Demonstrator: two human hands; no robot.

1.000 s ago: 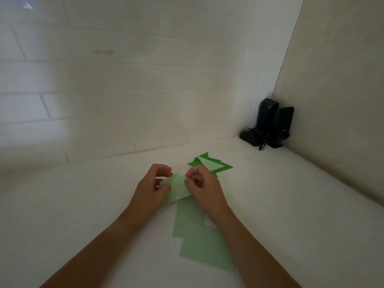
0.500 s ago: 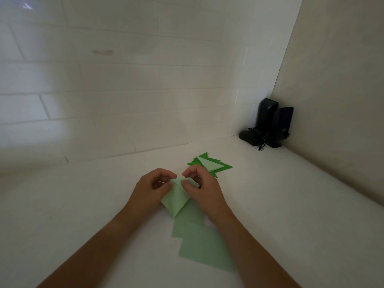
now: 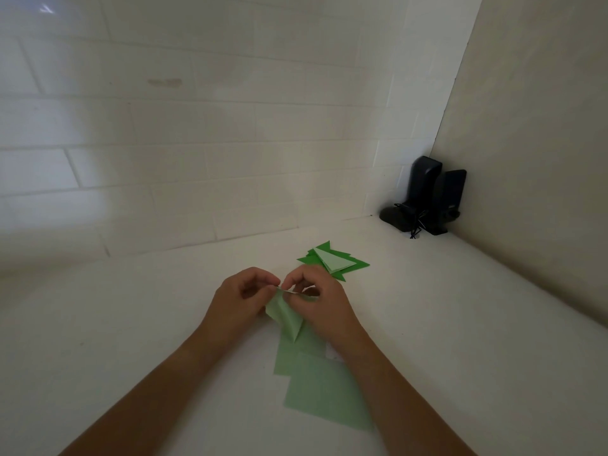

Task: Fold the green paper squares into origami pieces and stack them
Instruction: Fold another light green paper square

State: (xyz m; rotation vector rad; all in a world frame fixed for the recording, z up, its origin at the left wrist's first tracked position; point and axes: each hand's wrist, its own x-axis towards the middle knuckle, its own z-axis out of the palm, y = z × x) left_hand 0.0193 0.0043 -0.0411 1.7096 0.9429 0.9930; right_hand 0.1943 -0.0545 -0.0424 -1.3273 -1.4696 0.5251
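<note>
A light green paper piece [image 3: 285, 319] hangs folded between both hands, its lower point aimed toward me. My left hand [image 3: 241, 299] pinches its top edge from the left, and my right hand [image 3: 317, 301] pinches it from the right, fingertips nearly meeting. Just beyond my right hand lies a stack of folded pieces [image 3: 334, 261], dark green below with a pale triangle on top. Flat light green paper squares [image 3: 324, 393] lie overlapped on the white table under my right forearm.
The white table [image 3: 131, 340] meets a white tiled wall behind and a beige wall on the right. Two black upright devices [image 3: 427, 195] with a cable stand in the far right corner.
The paper went from a flat sheet held between my hands to a narrower folded shape pointing down toward me. Both hands drew closer together at its top edge.
</note>
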